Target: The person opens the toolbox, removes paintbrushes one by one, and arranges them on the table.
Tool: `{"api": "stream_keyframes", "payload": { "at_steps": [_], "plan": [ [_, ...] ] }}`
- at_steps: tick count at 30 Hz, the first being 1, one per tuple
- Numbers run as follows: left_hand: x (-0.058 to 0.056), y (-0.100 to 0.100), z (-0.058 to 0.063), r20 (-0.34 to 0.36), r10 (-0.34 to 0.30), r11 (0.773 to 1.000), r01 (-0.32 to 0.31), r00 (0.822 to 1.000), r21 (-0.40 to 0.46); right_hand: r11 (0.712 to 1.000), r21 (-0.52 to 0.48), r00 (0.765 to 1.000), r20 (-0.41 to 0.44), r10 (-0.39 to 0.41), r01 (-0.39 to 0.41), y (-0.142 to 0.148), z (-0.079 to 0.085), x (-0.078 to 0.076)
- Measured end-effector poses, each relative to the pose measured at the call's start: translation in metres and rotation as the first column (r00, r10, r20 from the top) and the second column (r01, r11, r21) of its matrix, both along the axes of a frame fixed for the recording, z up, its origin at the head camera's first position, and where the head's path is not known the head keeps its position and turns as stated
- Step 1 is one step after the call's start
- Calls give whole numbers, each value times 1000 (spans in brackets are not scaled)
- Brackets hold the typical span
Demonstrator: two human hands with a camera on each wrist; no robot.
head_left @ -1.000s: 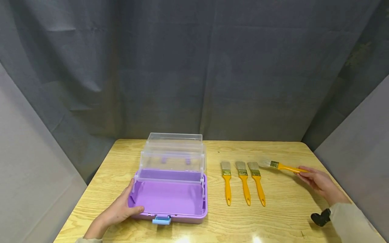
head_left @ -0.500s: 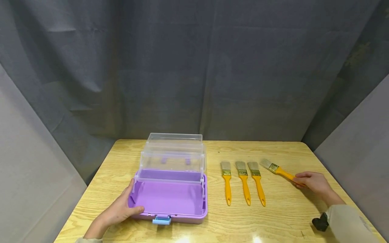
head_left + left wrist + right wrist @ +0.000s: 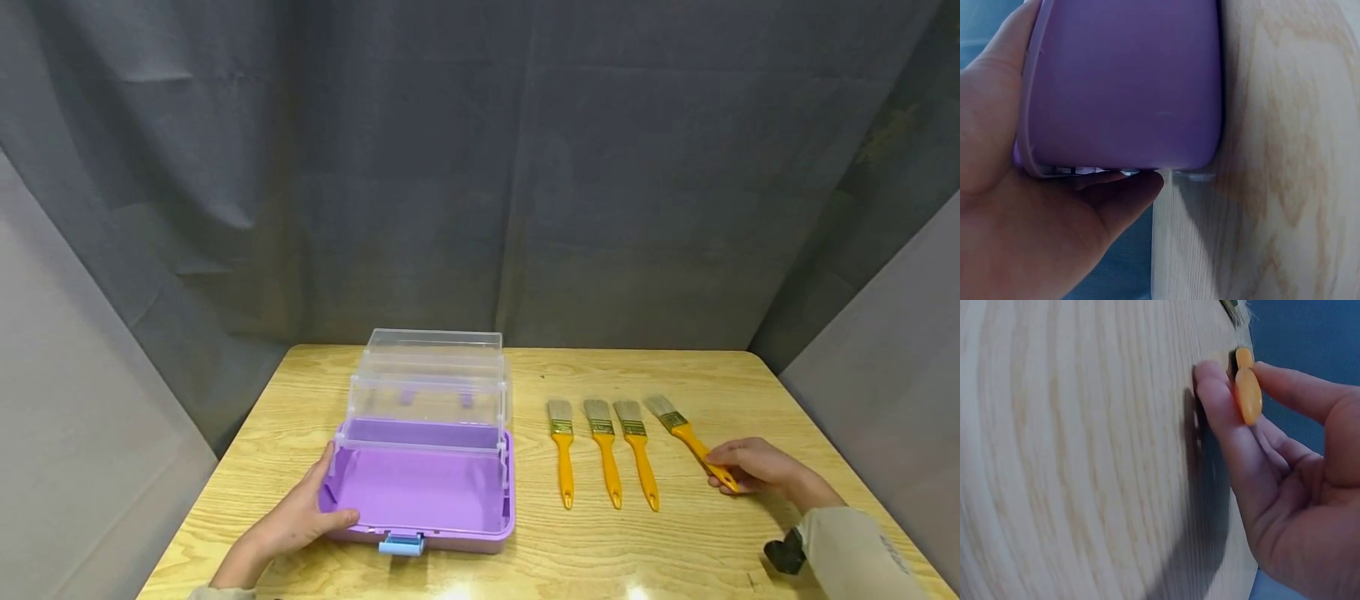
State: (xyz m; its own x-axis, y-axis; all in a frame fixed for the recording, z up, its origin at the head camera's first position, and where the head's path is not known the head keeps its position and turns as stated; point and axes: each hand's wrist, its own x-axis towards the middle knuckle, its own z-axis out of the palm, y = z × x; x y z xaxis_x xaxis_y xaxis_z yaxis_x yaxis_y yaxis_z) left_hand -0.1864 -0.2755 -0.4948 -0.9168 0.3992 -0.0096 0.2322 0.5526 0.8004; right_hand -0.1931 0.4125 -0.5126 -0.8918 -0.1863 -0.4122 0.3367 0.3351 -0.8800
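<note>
An opened purple plastic box [image 3: 423,487] with a blue latch [image 3: 402,545] stands left of centre in the head view, its clear trays [image 3: 427,383] raised at the back. My left hand [image 3: 296,518] grips its left side, thumb over the front rim and fingers along the outer wall [image 3: 1125,87]. At the right, my right hand [image 3: 761,468] pinches the yellow handle of a flat paintbrush [image 3: 693,440] between thumb and fingers. The brush slants, bristles pointing up and left, close over the table. The handle's end [image 3: 1249,397] shows between the fingertips in the right wrist view.
Three matching paintbrushes [image 3: 564,454] lie side by side between the box and the right hand, bristles toward the back. The wooden table [image 3: 600,558] is bounded by a dark curtain [image 3: 600,208] behind and pale panels [image 3: 82,400] at both sides.
The right hand has moved down and slightly left, turning the held paintbrush from nearly level to a steeper slant, roughly alongside the others. The left hand stays on the box.
</note>
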Motion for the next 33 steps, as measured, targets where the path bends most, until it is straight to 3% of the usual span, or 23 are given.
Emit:
{"api": "stream_keyframes", "payload": {
  "at_steps": [4, 8, 21, 28, 33],
  "plan": [
    [-1, 0, 0, 8, 3, 1000, -3, 1000, -6, 993, -100, 993, 86, 76, -67, -3, 2, 1],
    [-1, -1, -1, 13, 4, 1000, -4, 1000, -2, 985, -139, 987, 107, 120, -105, -9, 6, 2],
    [-3, 1, -2, 7, 9, 1000, -9, 1000, -9, 986, -141, 985, 133, 108, -89, -21, 3, -3],
    [-2, 0, -2, -9, 0, 999, 0, 1000, -40, 994, -48, 988, 117, 102, -97, -29, 5, 0],
    [-1, -1, 8, 4, -31, 996, 31, 1000, -79, 997, 32, 994, 87, 69, -72, -33, 6, 2]
  ]
}}
